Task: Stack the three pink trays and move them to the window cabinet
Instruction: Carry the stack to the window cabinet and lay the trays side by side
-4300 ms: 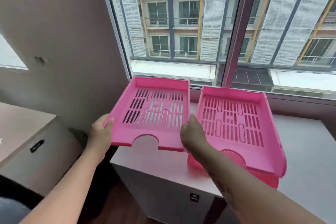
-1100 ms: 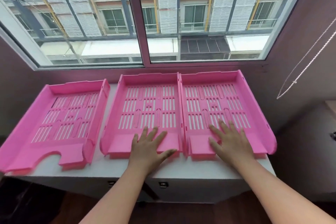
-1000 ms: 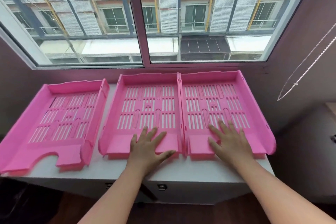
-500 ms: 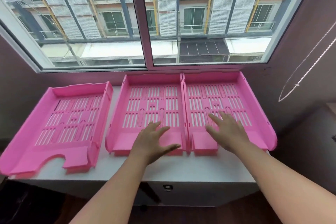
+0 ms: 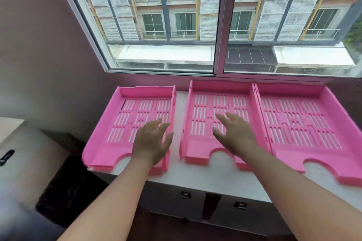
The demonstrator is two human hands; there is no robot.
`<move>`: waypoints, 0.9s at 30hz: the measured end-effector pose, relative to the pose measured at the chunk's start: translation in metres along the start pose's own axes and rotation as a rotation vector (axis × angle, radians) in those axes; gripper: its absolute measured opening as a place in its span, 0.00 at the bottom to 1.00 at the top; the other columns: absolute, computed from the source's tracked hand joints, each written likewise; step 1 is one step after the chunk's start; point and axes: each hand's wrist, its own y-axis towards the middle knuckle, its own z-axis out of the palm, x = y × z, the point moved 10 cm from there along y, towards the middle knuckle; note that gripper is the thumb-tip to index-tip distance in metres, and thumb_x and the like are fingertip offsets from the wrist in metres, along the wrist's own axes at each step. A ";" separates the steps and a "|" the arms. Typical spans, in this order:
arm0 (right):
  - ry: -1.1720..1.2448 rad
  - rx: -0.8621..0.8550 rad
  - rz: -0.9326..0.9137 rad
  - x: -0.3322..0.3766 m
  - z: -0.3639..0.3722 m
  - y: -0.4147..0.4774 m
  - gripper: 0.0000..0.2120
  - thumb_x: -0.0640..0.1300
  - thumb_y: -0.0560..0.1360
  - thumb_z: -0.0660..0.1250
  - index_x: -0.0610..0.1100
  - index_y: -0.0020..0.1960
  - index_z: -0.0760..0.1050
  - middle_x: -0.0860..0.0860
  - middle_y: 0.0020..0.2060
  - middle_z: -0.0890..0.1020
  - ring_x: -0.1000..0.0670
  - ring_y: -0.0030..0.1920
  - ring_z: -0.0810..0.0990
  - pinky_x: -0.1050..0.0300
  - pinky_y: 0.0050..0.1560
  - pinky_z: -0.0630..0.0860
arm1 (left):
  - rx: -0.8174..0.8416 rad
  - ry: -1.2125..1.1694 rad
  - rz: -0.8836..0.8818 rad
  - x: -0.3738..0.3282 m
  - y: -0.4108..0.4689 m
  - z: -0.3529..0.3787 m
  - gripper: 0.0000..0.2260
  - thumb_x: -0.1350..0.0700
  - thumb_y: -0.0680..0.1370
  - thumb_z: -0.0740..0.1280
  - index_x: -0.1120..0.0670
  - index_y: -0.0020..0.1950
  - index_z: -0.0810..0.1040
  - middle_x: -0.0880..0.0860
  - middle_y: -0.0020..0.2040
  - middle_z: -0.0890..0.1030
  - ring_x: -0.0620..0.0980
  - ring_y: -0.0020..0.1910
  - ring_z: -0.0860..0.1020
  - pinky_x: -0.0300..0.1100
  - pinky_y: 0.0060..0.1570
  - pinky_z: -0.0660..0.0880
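Pink slotted plastic trays, left (image 5: 137, 123), middle (image 5: 219, 117) and right (image 5: 305, 129), lie side by side on the white worktop (image 5: 195, 177) at frame centre. Judged light, rigid, slick: hold by side walls. Left hand (image 5: 151, 142) and right hand (image 5: 234, 134) hover spread, holding nothing.

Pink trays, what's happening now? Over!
Left hand open over left tray. Right hand open over middle tray. Three trays side by side, right tray untouched, unstacked. Nothing blocking.

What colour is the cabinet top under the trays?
White, on the cabinet top between two pink trays; head view.
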 end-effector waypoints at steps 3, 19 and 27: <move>-0.012 0.081 0.063 0.013 0.039 -0.001 0.30 0.61 0.80 0.54 0.57 0.80 0.55 0.47 0.81 0.55 0.41 0.81 0.51 0.39 0.79 0.51 | 0.044 0.051 -0.085 0.041 -0.016 0.021 0.24 0.42 0.78 0.54 0.48 0.70 0.74 0.55 0.72 0.75 0.57 0.71 0.72 0.59 0.72 0.66; -0.099 0.139 0.225 0.009 0.095 -0.007 0.31 0.67 0.79 0.42 0.64 0.79 0.39 0.50 0.81 0.39 0.42 0.81 0.38 0.33 0.78 0.41 | 0.269 -0.067 -0.123 0.060 0.005 0.071 0.30 0.36 0.77 0.47 0.38 0.80 0.54 0.49 0.82 0.51 0.55 0.81 0.46 0.59 0.78 0.44; -0.101 0.158 0.240 0.007 0.099 -0.005 0.31 0.67 0.79 0.40 0.64 0.78 0.35 0.50 0.79 0.34 0.42 0.79 0.34 0.33 0.77 0.38 | 0.264 -0.074 -0.093 0.043 0.024 0.076 0.29 0.35 0.78 0.48 0.38 0.79 0.55 0.50 0.82 0.51 0.56 0.81 0.47 0.60 0.78 0.45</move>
